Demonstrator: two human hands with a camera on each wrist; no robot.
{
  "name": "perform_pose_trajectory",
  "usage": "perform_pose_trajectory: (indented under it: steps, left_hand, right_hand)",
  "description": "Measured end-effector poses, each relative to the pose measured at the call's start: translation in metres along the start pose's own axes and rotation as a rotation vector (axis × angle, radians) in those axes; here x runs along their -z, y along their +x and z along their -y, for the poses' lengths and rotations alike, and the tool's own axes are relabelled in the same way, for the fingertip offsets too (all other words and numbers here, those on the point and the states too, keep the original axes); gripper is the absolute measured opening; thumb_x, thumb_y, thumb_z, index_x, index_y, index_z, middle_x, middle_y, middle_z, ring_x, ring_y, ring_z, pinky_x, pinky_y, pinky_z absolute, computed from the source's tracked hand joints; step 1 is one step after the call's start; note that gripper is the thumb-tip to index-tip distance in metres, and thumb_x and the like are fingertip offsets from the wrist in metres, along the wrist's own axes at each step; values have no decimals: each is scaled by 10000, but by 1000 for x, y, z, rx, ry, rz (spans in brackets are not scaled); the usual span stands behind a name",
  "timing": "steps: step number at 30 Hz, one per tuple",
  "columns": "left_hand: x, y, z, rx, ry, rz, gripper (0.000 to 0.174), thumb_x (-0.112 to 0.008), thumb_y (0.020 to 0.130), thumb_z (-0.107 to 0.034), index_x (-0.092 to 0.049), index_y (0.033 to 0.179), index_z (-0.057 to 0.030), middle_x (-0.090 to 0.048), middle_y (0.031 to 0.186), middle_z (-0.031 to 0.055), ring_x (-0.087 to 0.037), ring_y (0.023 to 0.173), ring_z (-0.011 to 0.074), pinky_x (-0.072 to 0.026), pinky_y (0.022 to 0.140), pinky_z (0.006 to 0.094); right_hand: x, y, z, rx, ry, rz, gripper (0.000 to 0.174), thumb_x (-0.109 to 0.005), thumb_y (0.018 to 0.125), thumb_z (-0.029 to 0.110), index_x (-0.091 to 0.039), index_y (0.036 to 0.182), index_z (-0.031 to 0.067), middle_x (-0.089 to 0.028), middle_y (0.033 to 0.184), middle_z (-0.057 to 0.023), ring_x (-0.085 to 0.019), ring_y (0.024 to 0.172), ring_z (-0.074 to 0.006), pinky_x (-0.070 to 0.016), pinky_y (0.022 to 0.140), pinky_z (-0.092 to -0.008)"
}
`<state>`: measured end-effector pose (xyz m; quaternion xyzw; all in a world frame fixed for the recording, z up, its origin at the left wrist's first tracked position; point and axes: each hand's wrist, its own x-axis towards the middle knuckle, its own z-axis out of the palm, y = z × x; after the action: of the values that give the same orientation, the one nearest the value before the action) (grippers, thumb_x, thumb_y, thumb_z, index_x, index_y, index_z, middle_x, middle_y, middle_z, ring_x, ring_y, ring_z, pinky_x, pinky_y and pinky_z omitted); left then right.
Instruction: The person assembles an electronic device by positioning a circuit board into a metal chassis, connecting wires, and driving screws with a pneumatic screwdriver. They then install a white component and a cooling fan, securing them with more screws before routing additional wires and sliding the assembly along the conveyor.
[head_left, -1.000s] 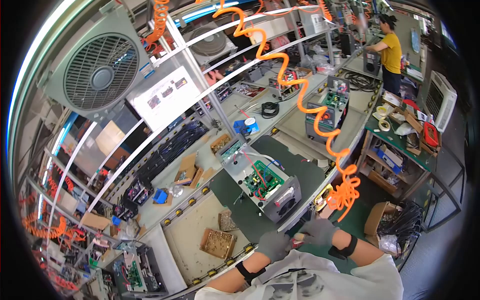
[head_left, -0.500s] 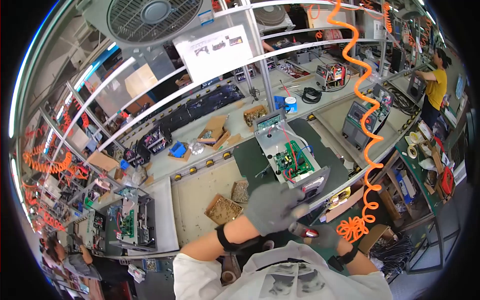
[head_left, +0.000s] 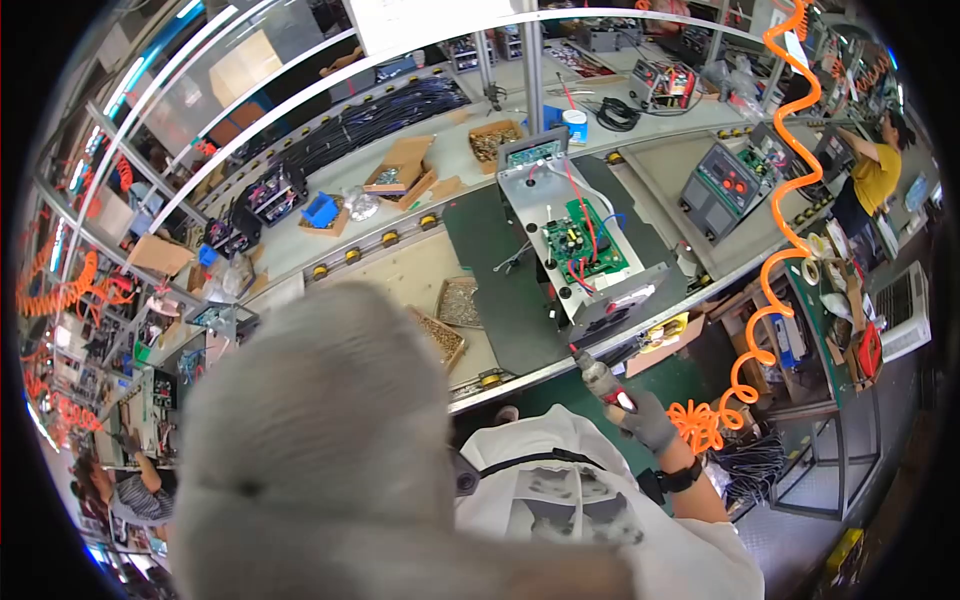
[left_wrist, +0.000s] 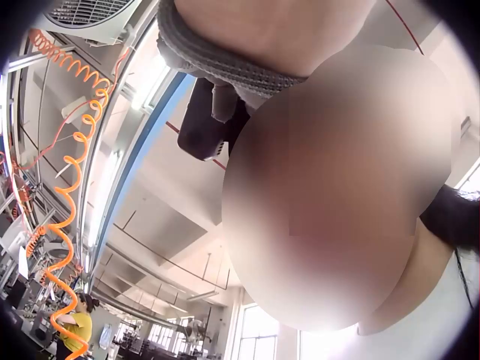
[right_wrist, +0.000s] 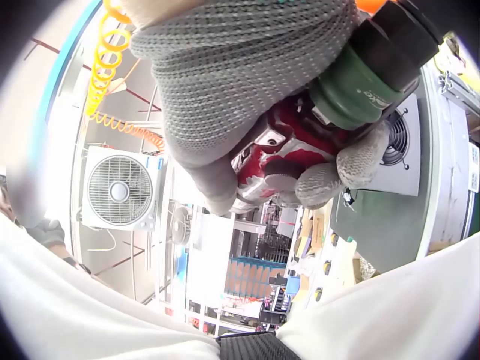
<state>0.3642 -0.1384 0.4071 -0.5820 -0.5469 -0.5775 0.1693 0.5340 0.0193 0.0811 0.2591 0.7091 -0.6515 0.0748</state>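
My gloved left hand (head_left: 315, 400) is raised close to the head camera, large and blurred. In the left wrist view the grey glove (left_wrist: 232, 60) is near my face, one fingertip at a black device (left_wrist: 202, 124); I cannot tell whether it grips this. My gloved right hand (head_left: 652, 425) holds a power screwdriver (head_left: 604, 382) below the bench edge. Its red body (right_wrist: 292, 146) and green collar (right_wrist: 349, 94) show in the right wrist view, fingers wrapped round the body. Ahead, an open metal chassis (head_left: 535, 205) with a green circuit board (head_left: 578, 242) lies on a dark mat (head_left: 475, 230).
An orange coiled hose (head_left: 785, 190) hangs at the right. Screw boxes (head_left: 460, 300) stand left of the mat, partly behind my left hand. Another machine (head_left: 730, 190) sits farther along the line. A person in yellow (head_left: 877, 180) works at the far right.
My left hand has come away from my right hand and risen toward the head camera. The right hand keeps the screwdriver, now plainly in sight. The head view has shifted.
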Motion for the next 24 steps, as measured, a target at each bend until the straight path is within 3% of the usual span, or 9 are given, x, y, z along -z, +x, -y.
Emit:
perform_pose_trajectory:
  steps: [7, 11, 13, 15, 16, 17, 19, 21, 24]
  left_hand:
    - [83, -84, -78, 151, 72, -104, 254, -592, 700, -420, -469, 672, -199, -299, 723, -31, -304, 691, 137, -298, 696, 351]
    - [54, -112, -56, -469, -25, -501, 230, -551, 778, -355, -462, 637, -196, -275, 684, -36, -308, 665, 158, -296, 584, 295]
    - [37, -119, -42, -503, -64, -616, 264, -550, 801, -374, -456, 634, -193, -282, 647, -32, -301, 621, 149, -278, 551, 277]
    - [29, -137, -13, -90, -161, -537, 266, -621, 762, -412, -543, 724, -160, -421, 658, -36, -405, 637, 145, -355, 563, 300]
    - [38, -165, 2, 260, 194, -311, 238, -503, 877, -236, -579, 922, -15, -548, 911, 102, -509, 708, 216, -415, 577, 272]
    - [34, -172, 37, 435, -105, -130, 159, -499, 871, -153, -551, 842, -5, -509, 898, 98, -507, 754, 216, -421, 618, 278]
    - [10, -221, 104, 645, 302, 397, 96, -464, 875, -90, -529, 853, -23, -476, 827, 60, -432, 670, 159, -380, 540, 242]
    - [-26, -241, 132, 1657, -1178, -244, 126, -414, 897, -43, -516, 971, -32, -466, 814, 30, -422, 656, 134, -366, 519, 223]
    - [-59, -285, 155, 1732, -939, -126, 181, -396, 940, -89, -491, 1076, -16, -454, 797, 20, -424, 656, 91, -340, 506, 180]
  right_hand:
    - [-8, -1, -3, 30, 94, -21, 281, -679, 791, 270, -579, 861, 17, -525, 620, -13, -491, 503, -86, -394, 461, -248]
    - [-13, 5, -16, 4, 66, -5, 357, -681, 787, 315, -616, 997, 33, -540, 670, 9, -479, 566, -65, -416, 507, -237]
    - [-14, -1, -7, 1, 149, 20, 387, -653, 802, 355, -608, 1025, 42, -532, 682, 6, -484, 565, -73, -424, 505, -235]
    - [-11, -5, -17, 21, 238, 42, 445, -600, 828, 423, -594, 1043, 33, -526, 694, 0, -484, 557, -80, -429, 504, -234]
    - [-13, -11, -11, 24, 257, 18, 520, -553, 840, 497, -583, 1040, 18, -531, 701, -9, -489, 562, -82, -429, 507, -236]
    - [-11, -10, -22, 49, 309, 38, 545, -549, 837, 525, -586, 1031, 17, -541, 712, -10, -495, 576, -86, -424, 505, -232]
    - [-10, -8, -37, 165, 313, 5, 527, -531, 851, 527, -588, 1020, 31, -546, 712, -5, -500, 598, -83, -417, 498, -225]
    - [-8, -17, -28, 100, 338, 10, 511, -522, 861, 518, -589, 1013, 34, -550, 718, -5, -501, 605, -80, -416, 494, -224]
    - [3, -25, -32, 6, 291, 10, 488, -508, 876, 503, -587, 1006, 39, -558, 733, -5, -503, 613, -75, -424, 492, -224]
